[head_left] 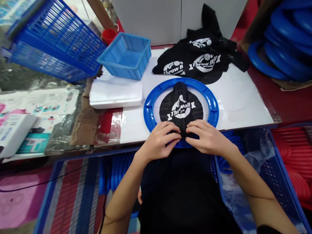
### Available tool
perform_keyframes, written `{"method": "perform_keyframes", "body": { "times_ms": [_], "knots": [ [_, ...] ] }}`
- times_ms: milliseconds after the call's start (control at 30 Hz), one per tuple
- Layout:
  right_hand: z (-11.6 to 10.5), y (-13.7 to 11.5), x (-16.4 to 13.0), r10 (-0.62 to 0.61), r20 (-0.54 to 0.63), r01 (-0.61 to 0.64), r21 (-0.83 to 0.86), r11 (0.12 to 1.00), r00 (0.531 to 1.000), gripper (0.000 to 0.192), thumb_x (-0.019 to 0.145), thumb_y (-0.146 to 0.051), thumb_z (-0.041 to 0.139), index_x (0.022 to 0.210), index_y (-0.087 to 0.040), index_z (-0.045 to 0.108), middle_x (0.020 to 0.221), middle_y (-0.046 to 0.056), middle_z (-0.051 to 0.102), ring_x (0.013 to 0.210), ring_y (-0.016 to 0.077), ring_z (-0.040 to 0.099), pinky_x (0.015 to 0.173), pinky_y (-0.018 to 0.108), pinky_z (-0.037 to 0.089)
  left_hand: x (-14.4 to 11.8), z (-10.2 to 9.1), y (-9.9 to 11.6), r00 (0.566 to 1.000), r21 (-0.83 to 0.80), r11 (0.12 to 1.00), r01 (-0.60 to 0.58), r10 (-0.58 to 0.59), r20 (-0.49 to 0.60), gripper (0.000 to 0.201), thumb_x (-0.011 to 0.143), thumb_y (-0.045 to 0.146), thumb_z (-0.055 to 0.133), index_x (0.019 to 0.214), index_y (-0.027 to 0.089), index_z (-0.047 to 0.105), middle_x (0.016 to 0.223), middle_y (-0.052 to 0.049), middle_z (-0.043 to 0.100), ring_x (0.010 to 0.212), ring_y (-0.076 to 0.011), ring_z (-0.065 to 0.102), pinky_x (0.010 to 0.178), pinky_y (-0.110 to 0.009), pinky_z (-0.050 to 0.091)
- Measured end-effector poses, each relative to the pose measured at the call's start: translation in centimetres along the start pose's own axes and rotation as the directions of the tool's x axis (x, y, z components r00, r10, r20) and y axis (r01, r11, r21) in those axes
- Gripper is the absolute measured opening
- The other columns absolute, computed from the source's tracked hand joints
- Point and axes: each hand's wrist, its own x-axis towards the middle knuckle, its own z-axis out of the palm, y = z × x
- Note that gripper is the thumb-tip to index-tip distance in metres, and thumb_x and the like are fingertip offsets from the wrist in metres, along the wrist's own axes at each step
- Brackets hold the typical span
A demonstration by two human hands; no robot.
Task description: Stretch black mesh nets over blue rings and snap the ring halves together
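Two bare hands together at the near edge of the round blue plastic ring (149,112), lying flat on the white sheet covering the table (240,97). Left hand (159,140) and right hand (206,138) side by side, fingertips almost meeting, both pinched on the lower edge of the black mesh net with white "Throw Ball" lettering (181,109). Net spread over the ring's opening, upper tip reaching past the far rim, lower edge bunched under the fingers at the near rim.

Just beyond the ring, a loose pile of black mesh nets with the same white logo (197,60), touching the grey wall panel behind. To the left of the pile, a small light-blue plastic basket (126,55), resting on a stack of white sheets (114,92). Behind the basket, a small red plastic cup (109,35). Farther left, a large dark-blue slatted plastic crate (56,42), tilted.

At far right, a stack of blue plastic rings (285,42) inside a cardboard box. Below the table edge on the right, a blue crate lined with clear plastic film (253,175), with more blue rings partly seen inside, and beside it a heap of red plastic rings (294,159). On the left, printed cardboard packaging (36,110) lying flat.
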Motion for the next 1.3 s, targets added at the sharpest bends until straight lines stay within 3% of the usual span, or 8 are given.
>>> {"method": "perform_keyframes", "body": {
  "times_ms": [200, 333, 500, 600, 700, 800, 1033, 1300],
  "knots": [
    [0.3, -2.8, 1.6, -0.066, -0.003, 0.064, -0.169, 0.983, 0.998, 0.019, 0.100, -0.005, 0.061, 0.094, -0.015, 0.076, 0.111, 0.014, 0.076, 0.114, 0.0284, 0.069, 0.104, 0.045, 0.062, 2.2, -0.2, -3.1, 0.970, 0.179, 0.953, 0.244, -0.236, -0.067, 0.025, 0.104, 0.026, 0.064, 0.128, 0.020, 0.068, 0.149, -0.017, 0.063, 0.153, -0.0376, 0.048, 0.128, -0.065, 0.037],
    [-0.8, -2.6, 3.6, 0.004, 0.164, 0.001, -0.033, 0.999, 0.986, 0.012, 0.098, -0.010, 0.064, 0.096, -0.014, 0.075, 0.138, 0.023, 0.069, 0.136, 0.0345, 0.062, 0.113, 0.051, 0.058, 3.5, -0.9, -5.7, 0.918, 0.238, 0.924, 0.299, -0.346, 0.191, 0.047, 0.096, 0.035, 0.075, 0.140, 0.022, 0.067, 0.173, -0.018, 0.042, 0.164, -0.0447, 0.030, 0.131, -0.075, 0.019],
    [-2.2, 5.7, 5.4, 0.198, 0.177, -0.219, 0.113, 0.969, 0.964, 0.017, 0.104, -0.025, 0.064, 0.105, -0.019, 0.079, 0.154, 0.020, 0.060, 0.148, 0.0376, 0.052, 0.120, 0.064, 0.049, 5.1, -3.3, -8.8, 0.841, 0.083, 0.969, 0.233, -0.244, 0.483, 0.063, 0.084, 0.037, 0.088, 0.143, 0.029, 0.068, 0.173, -0.013, 0.045, 0.162, -0.0390, 0.038, 0.134, -0.065, 0.022],
    [-1.3, 11.9, 6.6, 0.335, 0.345, -0.382, 0.076, 0.921, 0.877, 0.012, 0.096, -0.029, 0.077, 0.104, -0.021, 0.083, 0.160, 0.018, 0.056, 0.154, 0.0454, 0.042, 0.123, 0.073, 0.038, 7.1, -4.8, -10.2, 0.802, -0.026, 0.974, 0.227, -0.172, 0.571, 0.063, 0.082, 0.034, 0.090, 0.141, 0.029, 0.069, 0.161, -0.010, 0.061, 0.152, -0.0338, 0.052, 0.128, -0.053, 0.038],
    [0.6, 15.7, 8.5, 0.275, 0.520, -0.392, 0.128, 0.911, 0.809, 0.014, 0.094, -0.032, 0.081, 0.105, -0.026, 0.085, 0.159, 0.015, 0.057, 0.155, 0.0442, 0.043, 0.124, 0.070, 0.037, 9.8, -5.3, -11.0, 0.814, -0.044, 0.950, 0.308, -0.239, 0.529, 0.038, 0.092, 0.032, 0.079, 0.129, 0.024, 0.075, 0.126, -0.007, 0.081, 0.113, -0.0252, 0.075, 0.098, -0.036, 0.056],
    [3.0, 17.2, 10.5, 0.192, 0.507, -0.329, 0.196, 0.924, 0.840, 0.017, 0.095, -0.030, 0.079, 0.111, -0.025, 0.084, 0.150, 0.016, 0.062, 0.144, 0.0381, 0.055, 0.122, 0.060, 0.044, 12.0, -4.7, -11.3, 0.880, 0.028, 0.946, 0.322, -0.310, 0.359, 0.015, 0.098, 0.026, 0.068, 0.104, 0.019, 0.079, 0.094, -0.005, 0.082, 0.085, -0.0208, 0.074, 0.080, -0.031, 0.052],
    [5.4, 17.4, 10.3, 0.115, 0.380, -0.213, 0.227, 0.950, 0.918, 0.009, 0.096, -0.023, 0.075, 0.103, -0.024, 0.081, 0.130, 0.012, 0.067, 0.124, 0.0324, 0.058, 0.110, 0.056, 0.048, 12.0, -2.4, -11.9, 0.878, 0.333, 0.825, 0.457, -0.479, -0.019, 0.025, 0.105, 0.029, 0.057, 0.089, 0.017, 0.072, 0.092, -0.012, 0.076, 0.087, -0.0263, 0.070, 0.075, -0.035, 0.050],
    [1.5, 14.7, 8.9, 0.142, 0.488, -0.260, 0.183, 0.948, 0.861, 0.017, 0.102, -0.022, 0.065, 0.104, -0.023, 0.082, 0.135, 0.015, 0.062, 0.121, 0.0336, 0.057, 0.105, 0.053, 0.052, 10.7, -3.2, -12.3, 0.892, 0.007, 0.940, 0.341, -0.326, 0.313, 0.028, 0.098, 0.045, 0.072, 0.111, 0.021, 0.077, 0.102, -0.007, 0.076, 0.093, -0.0248, 0.072, 0.089, -0.039, 0.055]
  ]
}}
